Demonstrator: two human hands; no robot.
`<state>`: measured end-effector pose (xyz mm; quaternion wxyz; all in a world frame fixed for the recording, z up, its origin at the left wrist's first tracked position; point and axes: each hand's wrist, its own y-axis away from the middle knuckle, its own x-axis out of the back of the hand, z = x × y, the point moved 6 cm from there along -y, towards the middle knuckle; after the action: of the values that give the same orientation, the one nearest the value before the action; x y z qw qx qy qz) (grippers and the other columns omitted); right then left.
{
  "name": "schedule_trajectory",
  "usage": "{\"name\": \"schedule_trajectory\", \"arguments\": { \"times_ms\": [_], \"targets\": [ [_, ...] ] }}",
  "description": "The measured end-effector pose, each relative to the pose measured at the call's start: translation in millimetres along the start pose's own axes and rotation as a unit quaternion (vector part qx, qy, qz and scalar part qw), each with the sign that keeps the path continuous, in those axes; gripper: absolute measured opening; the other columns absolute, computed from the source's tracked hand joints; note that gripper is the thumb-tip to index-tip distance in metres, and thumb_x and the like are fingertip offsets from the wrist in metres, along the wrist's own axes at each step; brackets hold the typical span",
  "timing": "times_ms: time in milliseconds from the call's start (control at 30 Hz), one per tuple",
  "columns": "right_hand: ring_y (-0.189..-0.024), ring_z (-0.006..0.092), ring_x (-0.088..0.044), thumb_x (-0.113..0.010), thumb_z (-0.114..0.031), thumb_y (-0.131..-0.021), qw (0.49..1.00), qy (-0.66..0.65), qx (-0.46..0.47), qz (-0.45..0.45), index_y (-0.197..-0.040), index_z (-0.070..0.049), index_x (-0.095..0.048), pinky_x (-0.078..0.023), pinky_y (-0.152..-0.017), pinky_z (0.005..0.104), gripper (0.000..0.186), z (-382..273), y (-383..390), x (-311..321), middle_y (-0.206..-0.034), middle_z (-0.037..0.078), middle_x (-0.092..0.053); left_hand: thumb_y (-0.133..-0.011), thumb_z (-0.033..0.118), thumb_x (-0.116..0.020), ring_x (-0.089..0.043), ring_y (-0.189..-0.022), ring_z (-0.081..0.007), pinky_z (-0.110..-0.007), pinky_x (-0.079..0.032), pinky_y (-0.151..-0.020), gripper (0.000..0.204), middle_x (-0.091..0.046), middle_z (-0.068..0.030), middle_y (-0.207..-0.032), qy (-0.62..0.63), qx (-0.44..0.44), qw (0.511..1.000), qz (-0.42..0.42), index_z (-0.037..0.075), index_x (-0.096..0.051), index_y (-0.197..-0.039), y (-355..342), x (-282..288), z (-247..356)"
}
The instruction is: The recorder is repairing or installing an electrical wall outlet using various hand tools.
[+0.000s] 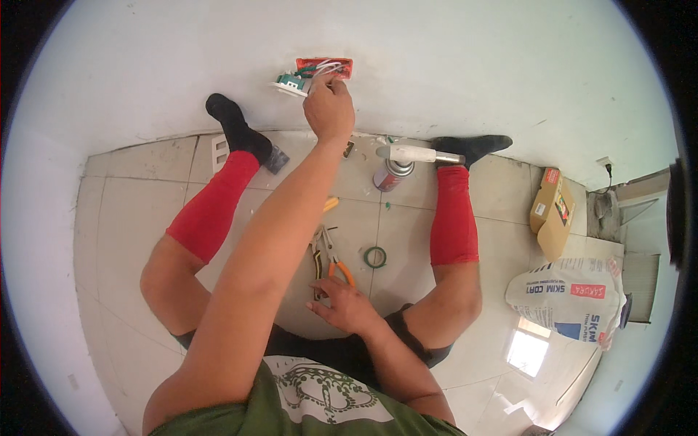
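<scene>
My left hand is raised to the wall, fingers pinched on the white wires coming out of a red wall box. A green-and-white socket module hangs from the wires just left of the hand. My right hand rests low on the tiled floor between my legs. Its fingers are spread, with the fingertips at the handle ends of orange-handled pliers and a dark-handled tool. A green tape roll lies just right of the pliers.
A gas torch canister with a white head lies by my right foot. A white cover plate and a small grey piece sit by my left foot. A cardboard box and a printed white sack stand at right.
</scene>
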<state>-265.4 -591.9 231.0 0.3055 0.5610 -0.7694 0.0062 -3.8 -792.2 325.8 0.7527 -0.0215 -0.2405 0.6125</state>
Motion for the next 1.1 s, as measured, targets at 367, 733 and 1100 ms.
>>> {"name": "schedule_trajectory", "arguments": {
  "times_ms": [367,733,1100],
  "targets": [
    [-0.105,0.029,-0.068,-0.07,-0.036,-0.093,1.0,0.006,-0.004,-0.012,-0.127,-0.006,-0.063,-0.054,-0.092,0.0409,0.046,-2,-2,0,-0.11,0.014,-0.069,-0.09,0.019,-0.063,-0.069,-0.079,-0.0386,-0.049,-0.052,-0.076,0.017,-0.072,-0.018,-0.08,-0.004,-0.014,0.999,-0.029,0.003,-0.069,-0.086,-3,-1,11],
    [-0.11,0.032,-0.065,-0.068,-0.037,-0.094,0.998,0.008,-0.023,-0.049,-0.131,-0.006,-0.06,-0.052,-0.097,0.0438,0.049,-5,-3,3,-0.115,0.015,-0.065,-0.091,0.02,-0.063,-0.07,-0.081,-0.0379,-0.047,-0.053,-0.077,0.02,-0.073,-0.0192,-0.084,0.048,0.063,0.997,-0.015,0.001,-0.07,-0.09,-2,-25,-3],
    [-0.113,0.0324,-0.064,-0.068,-0.037,-0.093,1.0,-0.004,0.0,-0.021,-0.13,-0.005,-0.06,-0.052,-0.097,0.0448,0.049,0,0,-1,-0.116,0.016,-0.066,-0.091,0.015,-0.059,-0.072,-0.084,-0.0356,-0.047,-0.053,-0.08,0.02,-0.074,-0.0186,-0.087,0.035,0.077,0.996,-0.027,-0.002,-0.07,-0.09,-15,-24,6]
  ]
}}
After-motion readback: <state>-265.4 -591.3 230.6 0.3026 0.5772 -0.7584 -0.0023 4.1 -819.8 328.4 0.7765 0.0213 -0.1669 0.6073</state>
